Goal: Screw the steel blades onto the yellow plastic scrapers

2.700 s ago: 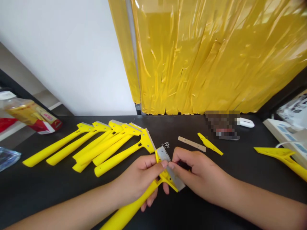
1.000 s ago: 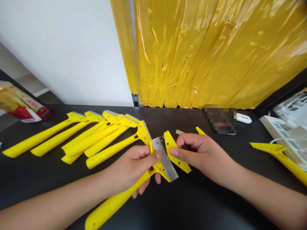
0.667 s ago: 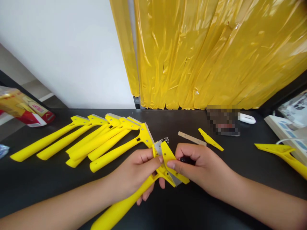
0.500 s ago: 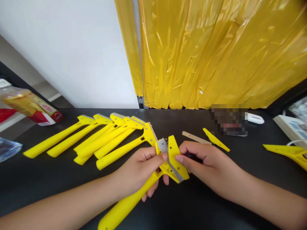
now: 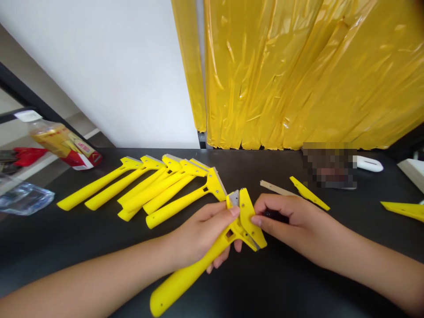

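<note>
My left hand (image 5: 208,229) is wrapped round the head of a yellow scraper (image 5: 185,276), its thumb pressing on a grey metal blade (image 5: 234,198) laid across the head. The handle slants down toward me. Between thumb and forefinger, my right hand (image 5: 291,221) pinches a yellow cover plate (image 5: 249,215) with small holes. This plate overlaps the blade's right part, tilted along the scraper head. Whether it lies flush I cannot tell. Behind my right hand, a thin metal strip (image 5: 276,187) and another yellow plate (image 5: 308,193) lie on the black table.
Several yellow scrapers with blades (image 5: 179,201) lie fanned out at the left. A drink bottle (image 5: 66,143) and clear plastic (image 5: 24,196) are further left. At the right are a white oval object (image 5: 369,163) and a yellow part (image 5: 402,210). Yellow film (image 5: 281,79) hangs behind.
The cover plate has come closer to the scraper head and now covers more of the blade. The whole view has shifted, so the scene sits slightly further right.
</note>
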`<state>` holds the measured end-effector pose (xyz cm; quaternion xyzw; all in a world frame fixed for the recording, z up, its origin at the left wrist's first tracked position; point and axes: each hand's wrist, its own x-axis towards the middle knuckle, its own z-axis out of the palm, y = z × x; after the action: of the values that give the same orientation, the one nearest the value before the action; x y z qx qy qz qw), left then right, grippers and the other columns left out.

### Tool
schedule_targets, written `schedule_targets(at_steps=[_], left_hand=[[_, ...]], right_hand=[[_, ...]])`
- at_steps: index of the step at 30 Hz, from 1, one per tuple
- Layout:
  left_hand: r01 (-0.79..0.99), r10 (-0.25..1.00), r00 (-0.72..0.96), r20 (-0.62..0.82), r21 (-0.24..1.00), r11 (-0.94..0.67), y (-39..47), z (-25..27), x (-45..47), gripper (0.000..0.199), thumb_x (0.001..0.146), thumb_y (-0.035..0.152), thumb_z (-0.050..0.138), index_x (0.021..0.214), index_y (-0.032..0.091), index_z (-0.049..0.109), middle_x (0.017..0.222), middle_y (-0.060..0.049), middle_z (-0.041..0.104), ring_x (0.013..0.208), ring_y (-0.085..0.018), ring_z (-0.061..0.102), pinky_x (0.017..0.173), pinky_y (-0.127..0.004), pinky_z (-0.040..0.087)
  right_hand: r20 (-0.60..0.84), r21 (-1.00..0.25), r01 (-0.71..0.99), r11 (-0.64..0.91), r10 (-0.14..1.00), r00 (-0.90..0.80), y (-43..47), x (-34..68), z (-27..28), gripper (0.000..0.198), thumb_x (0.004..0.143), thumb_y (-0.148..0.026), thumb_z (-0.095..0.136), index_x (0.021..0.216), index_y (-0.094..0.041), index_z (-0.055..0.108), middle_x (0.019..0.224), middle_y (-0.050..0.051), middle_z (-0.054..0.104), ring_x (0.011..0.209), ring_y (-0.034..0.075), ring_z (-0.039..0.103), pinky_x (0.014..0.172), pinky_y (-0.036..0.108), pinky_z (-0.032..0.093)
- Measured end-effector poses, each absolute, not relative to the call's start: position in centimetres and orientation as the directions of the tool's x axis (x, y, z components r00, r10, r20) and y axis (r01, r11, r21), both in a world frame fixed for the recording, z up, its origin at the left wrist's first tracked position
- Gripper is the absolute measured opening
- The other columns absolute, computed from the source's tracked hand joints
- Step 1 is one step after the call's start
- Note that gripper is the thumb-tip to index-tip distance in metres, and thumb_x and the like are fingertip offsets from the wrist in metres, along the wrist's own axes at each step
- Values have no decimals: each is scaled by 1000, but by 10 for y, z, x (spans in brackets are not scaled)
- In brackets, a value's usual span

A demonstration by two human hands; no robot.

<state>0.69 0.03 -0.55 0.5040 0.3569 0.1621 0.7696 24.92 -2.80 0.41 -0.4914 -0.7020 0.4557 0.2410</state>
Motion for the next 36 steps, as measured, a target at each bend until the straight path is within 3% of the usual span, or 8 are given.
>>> schedule_targets(at_steps=[4, 15, 21, 26, 30, 36], left_hand=[[147, 600, 687, -410, 887, 439, -2, -6, 7, 48, 99, 67, 65, 103, 19, 61, 77, -1, 68, 42, -7, 53, 34, -14, 44], [176, 570, 718, -400, 896, 408, 0, -8, 7, 42, 102, 62, 64, 102, 20, 61, 77, 1, 66, 42, -5, 53, 34, -12, 43], [166, 562, 730, -389, 898, 407, 1, -10, 6, 31, 102, 51, 68, 105, 20, 62, 78, 1, 67, 43, -6, 54, 34, -13, 44], [128, 560, 745, -362, 902, 413, 1, -10, 5, 38, 99, 56, 72, 105, 20, 62, 77, 1, 67, 42, -6, 54, 34, -13, 44], [171, 570, 730, -377, 908, 382, 0, -9, 6, 42, 102, 61, 66, 106, 19, 61, 78, 1, 67, 42, -6, 54, 34, -13, 43], [240, 555, 719, -418, 899, 365, 1, -6, 7, 29, 103, 48, 66, 104, 20, 60, 78, 1, 67, 43, -6, 54, 35, -14, 43]], right_hand=[[-111, -866, 486, 117, 903, -415, -27, 251, 1, 25, 107, -46, 63, 90, -27, 67, 83, -4, 65, 76, 15, 56, 69, 28, 42], [-17, -845, 482, 231, 890, -456, -26, 249, 2, 23, 103, -41, 69, 87, -25, 65, 79, -4, 61, 72, 13, 54, 65, 26, 41], [-56, -875, 449, 179, 886, -461, -24, 250, 2, 24, 102, -44, 71, 88, -25, 67, 79, -4, 62, 73, 13, 55, 65, 27, 41], [-83, -917, 378, 130, 863, -498, -19, 252, -1, 23, 103, -47, 72, 94, -25, 70, 88, -4, 66, 81, 14, 59, 73, 27, 46], [-75, -893, 416, 172, 854, -514, -18, 252, -1, 25, 103, -47, 71, 92, -24, 69, 85, -3, 64, 77, 14, 57, 69, 27, 44], [-136, -882, 458, 116, 866, -481, -20, 249, 3, 29, 101, -49, 70, 89, -24, 64, 81, -3, 60, 74, 15, 54, 66, 28, 43]])
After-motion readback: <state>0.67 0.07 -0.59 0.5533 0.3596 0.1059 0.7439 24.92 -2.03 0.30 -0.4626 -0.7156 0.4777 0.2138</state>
